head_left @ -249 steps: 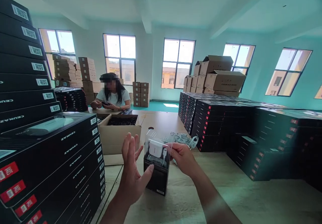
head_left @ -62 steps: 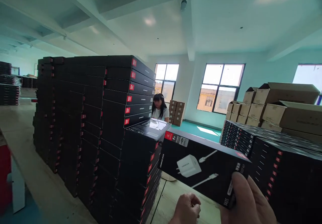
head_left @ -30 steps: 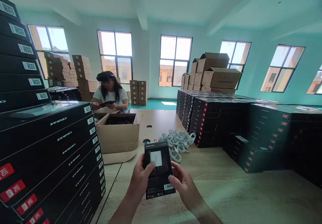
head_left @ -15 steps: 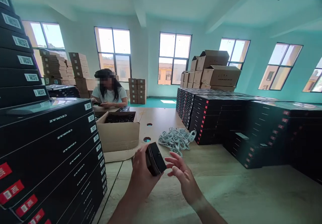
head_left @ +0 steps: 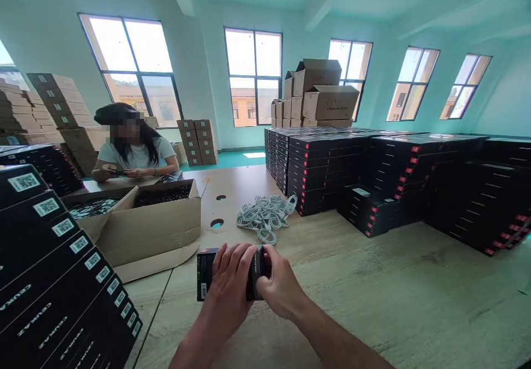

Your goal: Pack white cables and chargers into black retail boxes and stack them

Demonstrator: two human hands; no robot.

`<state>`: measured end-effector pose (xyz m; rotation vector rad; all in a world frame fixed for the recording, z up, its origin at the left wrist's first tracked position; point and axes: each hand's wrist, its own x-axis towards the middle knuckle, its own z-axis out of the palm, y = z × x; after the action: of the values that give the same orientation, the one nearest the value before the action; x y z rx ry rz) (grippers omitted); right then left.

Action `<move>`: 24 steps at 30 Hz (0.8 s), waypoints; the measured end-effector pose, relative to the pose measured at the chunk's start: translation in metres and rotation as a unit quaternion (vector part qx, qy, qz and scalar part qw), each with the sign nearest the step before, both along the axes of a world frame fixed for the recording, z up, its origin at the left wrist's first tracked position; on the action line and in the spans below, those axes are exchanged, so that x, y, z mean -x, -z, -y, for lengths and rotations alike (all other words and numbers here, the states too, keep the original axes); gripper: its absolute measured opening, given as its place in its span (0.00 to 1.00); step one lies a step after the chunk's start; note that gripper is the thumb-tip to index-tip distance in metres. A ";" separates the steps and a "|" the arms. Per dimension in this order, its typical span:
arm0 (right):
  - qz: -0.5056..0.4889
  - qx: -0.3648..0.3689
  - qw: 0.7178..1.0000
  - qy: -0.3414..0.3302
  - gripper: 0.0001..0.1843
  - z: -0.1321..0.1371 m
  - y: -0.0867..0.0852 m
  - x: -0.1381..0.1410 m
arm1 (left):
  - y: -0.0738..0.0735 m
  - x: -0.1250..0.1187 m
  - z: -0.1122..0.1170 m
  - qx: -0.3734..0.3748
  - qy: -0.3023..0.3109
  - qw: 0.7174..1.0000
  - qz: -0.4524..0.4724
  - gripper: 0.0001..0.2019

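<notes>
Both my hands hold a small black product box (head_left: 204,274) just above the wooden table (head_left: 373,291). My left hand (head_left: 230,283) wraps over the box's top face with its fingers closed on it. My right hand (head_left: 280,287) grips the box's right end, thumb and fingers pressed on it. The box lies on its side, a barcode label showing on its left end. Its right end is hidden under my fingers.
A stack of black boxes (head_left: 58,280) fills the near left. An open cardboard carton (head_left: 149,230) sits behind it, and a person (head_left: 133,153) is seated beyond. White cables (head_left: 265,214) lie piled mid-table. Long rows of black boxes (head_left: 394,175) run along the right.
The box has been turned from upright to lying sideways and lowered toward the table. My right hand, open half a second ago, has closed on its right end. The view has swung right.
</notes>
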<state>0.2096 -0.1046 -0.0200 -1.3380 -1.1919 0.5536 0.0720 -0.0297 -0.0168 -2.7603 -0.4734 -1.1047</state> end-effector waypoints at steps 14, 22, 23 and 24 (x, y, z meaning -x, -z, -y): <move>0.283 -0.190 0.930 0.138 0.22 -0.003 0.009 -0.007 | 0.016 0.005 -0.026 -0.070 -0.095 0.991 0.065 0.36; 0.000 -0.005 0.999 0.054 0.07 -0.013 0.011 -0.009 | 0.016 0.003 -0.029 -0.098 -0.107 0.988 0.043 0.39; -0.045 -0.017 0.998 0.051 0.10 -0.013 0.010 -0.014 | 0.016 0.004 -0.030 -0.095 -0.110 0.989 0.037 0.39; -0.098 -0.033 0.994 0.047 0.14 -0.014 0.009 -0.021 | 0.017 0.005 -0.032 -0.088 -0.118 0.989 0.031 0.39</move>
<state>0.2304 -0.0906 -0.0293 -1.2464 -0.9742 0.5595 0.0669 0.0021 -0.0334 -2.4499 -0.6562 -1.1181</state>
